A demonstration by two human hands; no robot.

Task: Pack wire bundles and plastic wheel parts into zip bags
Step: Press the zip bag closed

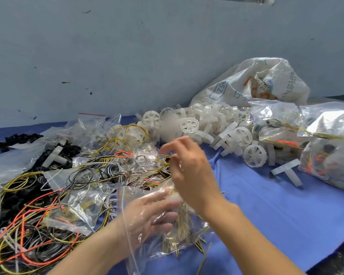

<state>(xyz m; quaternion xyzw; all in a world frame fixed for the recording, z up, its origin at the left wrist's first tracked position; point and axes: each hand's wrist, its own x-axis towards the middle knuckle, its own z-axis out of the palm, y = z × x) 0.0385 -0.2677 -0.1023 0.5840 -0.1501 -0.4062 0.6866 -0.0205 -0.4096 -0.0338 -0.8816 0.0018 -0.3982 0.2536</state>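
Reaching into a clear zip bag (163,231), our left hand (147,213) spreads its fingers loosely inside, among yellow wires; our right hand (189,169) hovers above the bag's mouth, fingers curled — blurred, so we cannot tell what it grips; white plastic wheels (222,132) lie heaped beyond on the blue table (276,211).

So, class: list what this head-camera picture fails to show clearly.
- Left hand: seen through the clear zip bag; its grip is unclear.
- Right hand: fingers motion-blurred; what they pinch is unreadable.
- Woven sack: print too small, contents hidden by folds.
- Wire pile: cut off by left edge.
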